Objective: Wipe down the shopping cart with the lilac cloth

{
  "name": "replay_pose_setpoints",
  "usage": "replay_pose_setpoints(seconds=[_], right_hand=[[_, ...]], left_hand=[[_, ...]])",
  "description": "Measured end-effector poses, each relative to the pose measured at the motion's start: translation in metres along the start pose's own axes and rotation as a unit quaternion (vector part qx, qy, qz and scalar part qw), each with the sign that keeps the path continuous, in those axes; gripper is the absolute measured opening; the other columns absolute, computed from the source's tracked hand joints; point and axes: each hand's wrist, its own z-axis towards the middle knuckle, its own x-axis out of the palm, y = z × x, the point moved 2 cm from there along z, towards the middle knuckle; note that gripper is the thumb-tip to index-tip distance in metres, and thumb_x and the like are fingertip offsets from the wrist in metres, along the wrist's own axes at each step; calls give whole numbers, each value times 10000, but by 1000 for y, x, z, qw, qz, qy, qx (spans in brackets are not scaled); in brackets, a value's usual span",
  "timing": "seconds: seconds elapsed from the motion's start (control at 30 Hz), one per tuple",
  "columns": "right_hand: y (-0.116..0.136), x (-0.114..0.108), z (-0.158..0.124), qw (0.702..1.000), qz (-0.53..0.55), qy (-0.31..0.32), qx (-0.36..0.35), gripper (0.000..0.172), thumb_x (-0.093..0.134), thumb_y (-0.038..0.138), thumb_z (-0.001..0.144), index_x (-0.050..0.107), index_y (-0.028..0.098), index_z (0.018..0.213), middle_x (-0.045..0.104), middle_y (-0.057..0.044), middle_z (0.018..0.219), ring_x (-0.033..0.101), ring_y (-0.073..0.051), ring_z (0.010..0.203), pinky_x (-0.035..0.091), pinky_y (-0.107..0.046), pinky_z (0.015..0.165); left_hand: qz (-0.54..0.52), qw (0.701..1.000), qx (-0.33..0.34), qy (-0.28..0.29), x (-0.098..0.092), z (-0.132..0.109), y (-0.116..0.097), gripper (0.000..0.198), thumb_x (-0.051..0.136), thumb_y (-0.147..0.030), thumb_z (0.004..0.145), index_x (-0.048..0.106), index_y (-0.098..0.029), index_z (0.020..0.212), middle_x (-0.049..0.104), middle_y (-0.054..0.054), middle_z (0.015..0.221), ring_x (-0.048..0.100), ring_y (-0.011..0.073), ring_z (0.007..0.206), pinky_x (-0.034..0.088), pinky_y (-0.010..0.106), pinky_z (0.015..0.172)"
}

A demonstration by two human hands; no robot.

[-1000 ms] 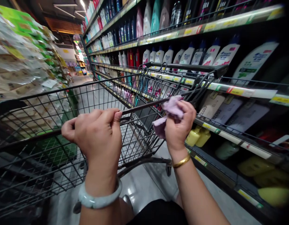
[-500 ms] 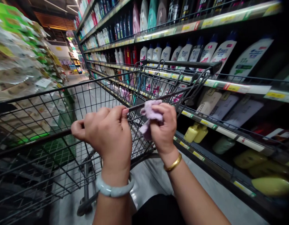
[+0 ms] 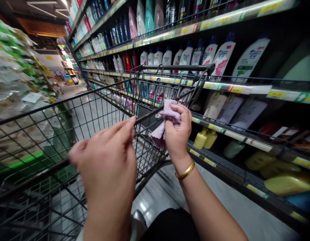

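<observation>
Cloth pressed to the cart bar, the other hand loose beside it.

The right hand (image 3: 178,135) is closed in a fist round a bunched lilac cloth (image 3: 165,122) and holds it against the near bar (image 3: 146,117) of the cart (image 3: 69,100). Wadded like this, the cloth probably gives a thick pad between palm and metal. The left hand (image 3: 107,167) lies open, fingers stretched along the same bar and gripping nothing; blur hides whether it touches. It seems placed to steady the cart. Shelves (image 3: 240,89) of bottles (image 3: 221,60) stand close on the right.
</observation>
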Motion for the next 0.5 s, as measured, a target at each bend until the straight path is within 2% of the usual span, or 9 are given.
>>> replay_pose_setpoints(seconds=[0.03,0.1,0.2,0.27,0.33,0.4,0.43,0.5], right_hand=[[2,0,0,1000,4,-7,9,418,517,43,789,655,260,1119,629,-66,1207,588,-232,1223,451,-502,1161],[15,4,-5,1000,15,16,-1,413,522,36,803,644,266,1124,644,-64,1210,598,-228,1229,475,-489,1141],[32,13,-15,994,0,96,-53,395,559,26,824,644,284,1111,680,-49,1154,626,-229,1213,512,-473,1100],[24,14,-15,991,-18,111,-67,407,572,20,817,653,291,1110,672,-48,1163,627,-231,1210,523,-464,1084],[3,10,-9,996,-25,71,-50,427,561,8,795,661,281,1108,637,-63,1224,602,-234,1237,509,-469,1102],[-16,3,-3,999,-27,16,-4,444,546,-3,764,661,255,1106,615,-79,1235,583,-237,1239,489,-480,1125],[-20,1,-1,999,-26,-2,20,445,540,-4,754,659,244,1103,617,-79,1217,586,-233,1223,490,-478,1125],[-12,1,-1,999,-11,-4,52,428,537,-1,759,650,235,1098,628,-74,1188,603,-216,1191,509,-448,1108]], left_hand=[[22,1000,-18,-11,-6,-1,2,369,501,-333,998,721,-404,1285,763,32,1241,659,351,1164,328,604,1021],[73,996,-42,-20,-12,-3,5,364,480,-402,1000,726,-379,1267,760,60,1208,642,381,1170,298,639,1056],[135,990,-46,-2,-6,-2,6,379,386,-437,1009,731,-327,1121,731,96,1004,621,392,1081,254,668,1107],[147,988,-53,0,1,0,6,362,357,-434,1003,700,-321,1026,663,88,868,594,382,991,245,682,1109],[131,990,-59,-11,6,2,6,309,375,-421,989,667,-327,957,617,68,817,567,355,925,260,677,1081],[118,991,-62,-20,10,3,5,268,396,-396,978,641,-321,901,601,51,803,548,321,879,260,669,1056],[115,991,-63,-25,10,3,4,256,403,-385,975,628,-314,875,590,44,793,537,305,855,259,667,1045],[113,991,-63,-28,12,4,3,244,413,-380,970,602,-298,839,556,36,766,514,287,821,259,671,1025]])
